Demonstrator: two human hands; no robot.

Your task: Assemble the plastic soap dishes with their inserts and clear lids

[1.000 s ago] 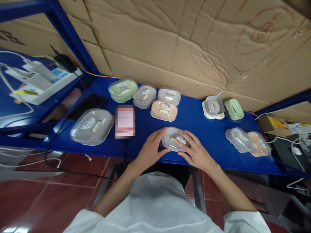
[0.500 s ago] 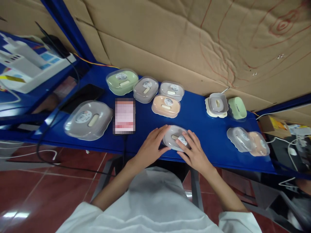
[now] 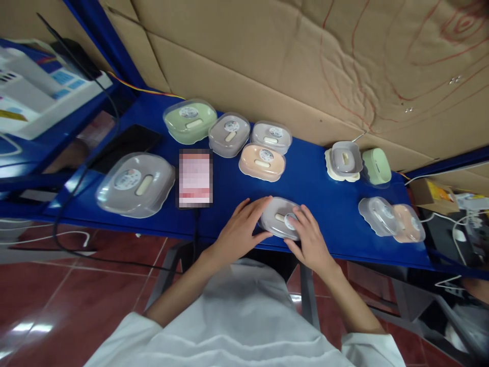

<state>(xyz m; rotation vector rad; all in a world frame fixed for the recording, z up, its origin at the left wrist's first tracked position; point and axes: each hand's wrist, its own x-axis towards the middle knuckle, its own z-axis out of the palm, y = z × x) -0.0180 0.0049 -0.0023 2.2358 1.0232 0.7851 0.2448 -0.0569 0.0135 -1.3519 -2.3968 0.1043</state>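
Observation:
A small grey plastic box [image 3: 275, 206] with a clear lid, a cream tab and a round label lies flat near the table's front edge. My left hand [image 3: 244, 229] curves round its left end, thumb at the near side and fingers at the far side. At the right end, my right hand [image 3: 310, 237] grips it, fingers over the lid by the label and thumb at the near edge. Just beyond stands a peach lidded box [image 3: 262, 163]. Farther left is a larger grey lidded box [image 3: 130, 199].
A blurred-out phone-like screen [image 3: 195, 178] lies left of my hands. Along the back are a green lidded box [image 3: 191, 122] and grey boxes [image 3: 229, 135]. To the right sit a green container [image 3: 376, 165], a grey piece on a cream base [image 3: 344, 162], and a peach lid [image 3: 410, 223].
Both hands and the grey box have shifted slightly to the right. The right fingers lie more toward the box's right end, and the camera view has tilted a little.

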